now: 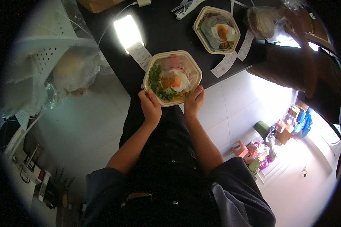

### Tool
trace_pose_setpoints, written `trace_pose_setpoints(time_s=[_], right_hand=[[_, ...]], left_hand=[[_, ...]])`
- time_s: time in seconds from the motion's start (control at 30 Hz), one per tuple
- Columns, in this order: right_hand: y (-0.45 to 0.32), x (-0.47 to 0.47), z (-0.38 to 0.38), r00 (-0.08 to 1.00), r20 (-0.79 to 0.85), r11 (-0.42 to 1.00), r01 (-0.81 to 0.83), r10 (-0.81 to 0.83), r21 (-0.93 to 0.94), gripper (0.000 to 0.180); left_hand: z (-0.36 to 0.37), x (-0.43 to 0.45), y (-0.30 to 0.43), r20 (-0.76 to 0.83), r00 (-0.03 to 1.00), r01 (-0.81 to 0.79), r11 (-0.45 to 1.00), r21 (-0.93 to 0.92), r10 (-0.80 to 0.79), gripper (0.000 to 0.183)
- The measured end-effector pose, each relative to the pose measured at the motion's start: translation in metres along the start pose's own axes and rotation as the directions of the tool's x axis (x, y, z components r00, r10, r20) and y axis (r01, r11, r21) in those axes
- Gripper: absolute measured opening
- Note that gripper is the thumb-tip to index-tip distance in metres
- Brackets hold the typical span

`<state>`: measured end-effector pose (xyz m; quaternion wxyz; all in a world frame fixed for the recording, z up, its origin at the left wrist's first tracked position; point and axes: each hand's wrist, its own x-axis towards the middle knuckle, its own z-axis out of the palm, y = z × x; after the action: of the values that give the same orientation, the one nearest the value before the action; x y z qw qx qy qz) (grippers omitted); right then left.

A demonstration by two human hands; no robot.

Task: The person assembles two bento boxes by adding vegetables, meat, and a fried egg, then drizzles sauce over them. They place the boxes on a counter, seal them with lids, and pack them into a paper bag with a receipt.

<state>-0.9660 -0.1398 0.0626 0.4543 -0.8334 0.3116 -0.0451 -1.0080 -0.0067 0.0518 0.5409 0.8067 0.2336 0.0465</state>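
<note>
Between my two hands I hold a hexagonal takeaway bowl [174, 78] with a clear lid. Through the lid show leafy greens, a halved egg or fried egg with orange yolk, yellow corn and pink slices. My left hand [152, 106] grips its lower left rim, and my right hand [193, 101] its lower right rim. A second lidded bowl [216, 30] of the same kind, also with an egg, sits farther back on the black table [159, 31]. One printed paper slip [140, 55] lies just behind the held bowl's left edge.
Two more paper slips, one [225, 64] nearer and one [245, 46] farther right, lie by the second bowl. A bright lit screen or lamp [129, 31] and a white stapler [187, 8] are on the table. Plastic-wrapped goods [75, 68] fill a rack at left. Boxes [284, 132] stand on the floor.
</note>
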Motion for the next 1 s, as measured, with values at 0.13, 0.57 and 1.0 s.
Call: trace_pose_setpoints(time_s=[0.13, 0.57, 1.0], right_hand=[[-0.003, 0.014, -0.019, 0.995, 0.102, 0.994, -0.009, 0.021, -0.111, 0.04], [-0.054, 0.131, 0.016, 0.619, 0.68, 0.854, 0.519, -0.394, 0.022, 0.032], [-0.085, 0.142, 0.039, 0.318, 0.847, 0.735, 0.668, -0.426, 0.118, 0.039]], left_hand=[[-0.021, 0.007, -0.003, 0.185, 0.978, 0.118, 0.984, -0.131, -0.092, 0.02], [-0.031, 0.126, 0.018, 0.447, 0.888, -0.139, 0.99, 0.032, 0.11, 0.031], [-0.021, 0.156, 0.054, 0.666, 0.742, -0.231, 0.962, 0.148, 0.076, 0.025]])
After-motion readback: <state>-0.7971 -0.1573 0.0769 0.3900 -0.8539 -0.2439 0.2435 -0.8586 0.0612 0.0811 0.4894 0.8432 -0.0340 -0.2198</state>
